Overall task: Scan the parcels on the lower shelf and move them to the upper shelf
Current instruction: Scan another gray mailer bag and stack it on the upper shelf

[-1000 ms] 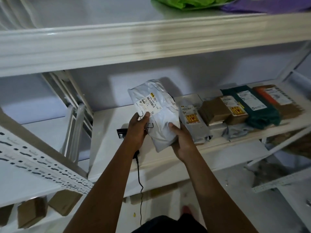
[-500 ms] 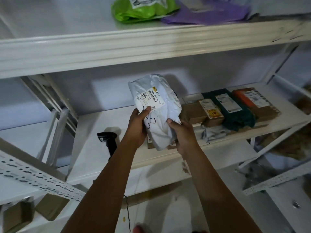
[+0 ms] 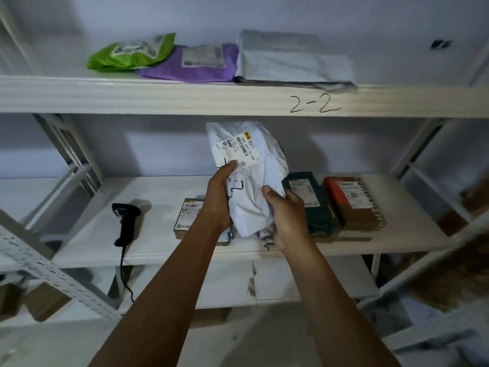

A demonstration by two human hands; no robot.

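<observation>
I hold the white plastic parcel [image 3: 254, 176] upright in the middle of the frame, in front of the gap between the two shelves and clear of both boards. My left hand [image 3: 219, 197] grips its left edge, thumb pressed on the lower corner of the shipping label [image 3: 235, 151], the other fingers hidden behind the bag. My right hand [image 3: 287, 215] grips the lower right side, thumb on the front, fingers curled round the back.

The label runs sideways: a yellow logo at the top, a barcode, "A007" along one edge and a line I read as "140A A007 05 A58"; the finer print is too small. Below it, black marker strokes on the bag look like a dash and a "2".

The front edge of the upper shelf [image 3: 185, 95] carries a handwritten "2-2" [image 3: 315, 103] at centre right. On it, in the upper part of the frame, lie a green parcel [image 3: 132, 53], a purple parcel [image 3: 193, 64] and a grey parcel [image 3: 296, 62], touching in a row; their labels are blurred.

On the lower shelf [image 3: 148, 242] a black barcode scanner [image 3: 125, 221] lies at the left, its cable hanging over the edge. A brown box [image 3: 188, 215] sits behind my left wrist; a dark green parcel [image 3: 315, 205] and a brown and orange parcel [image 3: 354, 202] lie at the right, their labels unreadable.
</observation>
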